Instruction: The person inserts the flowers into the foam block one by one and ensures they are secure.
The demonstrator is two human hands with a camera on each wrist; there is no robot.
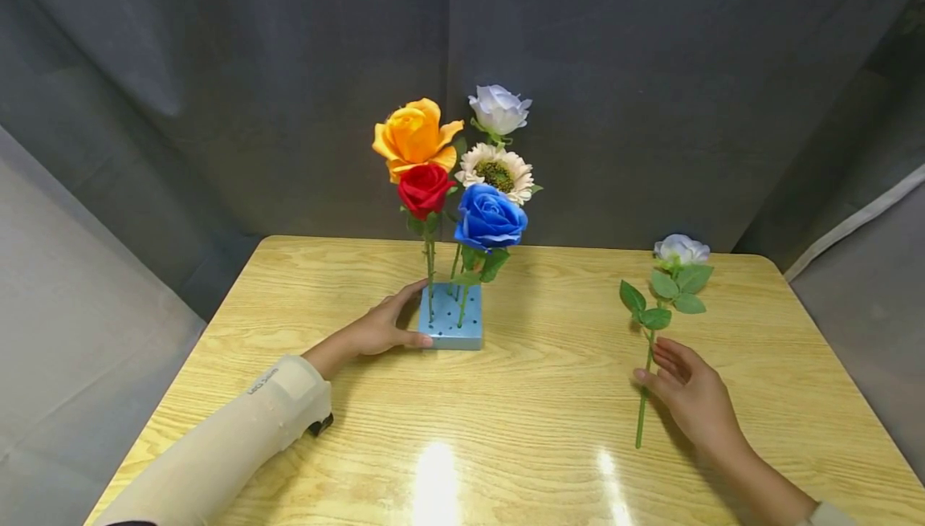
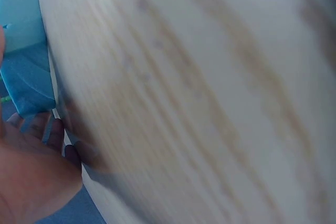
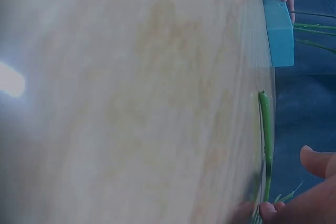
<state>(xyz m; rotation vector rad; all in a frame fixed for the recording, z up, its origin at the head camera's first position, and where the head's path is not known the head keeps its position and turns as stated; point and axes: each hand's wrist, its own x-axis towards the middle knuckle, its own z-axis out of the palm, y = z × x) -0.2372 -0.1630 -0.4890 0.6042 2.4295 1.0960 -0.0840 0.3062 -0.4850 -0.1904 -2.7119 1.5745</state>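
My left hand (image 1: 379, 328) holds the light blue block (image 1: 451, 341) from its left side, thumb at the front corner and fingers reaching behind. Several artificial flowers stand in the block: an orange rose (image 1: 415, 136), a red rose (image 1: 424, 189), a blue rose (image 1: 491, 218), a cream sunflower-like bloom (image 1: 497, 173) and a pale white rose (image 1: 500, 111). Another pale white rose (image 1: 681, 250) lies on the table at the right, its green stem (image 3: 266, 129) pointing toward me. Around that stem hovers my right hand (image 1: 690, 397), thumb and fingers spread apart; some fingertips appear to touch it.
The wood-grain table (image 1: 549, 397) has rounded far corners. Dark grey curtain (image 1: 614, 92) hangs directly behind the far edge, and lighter cloth (image 1: 79, 333) hangs at the sides. The tall blooms rise well above the block.
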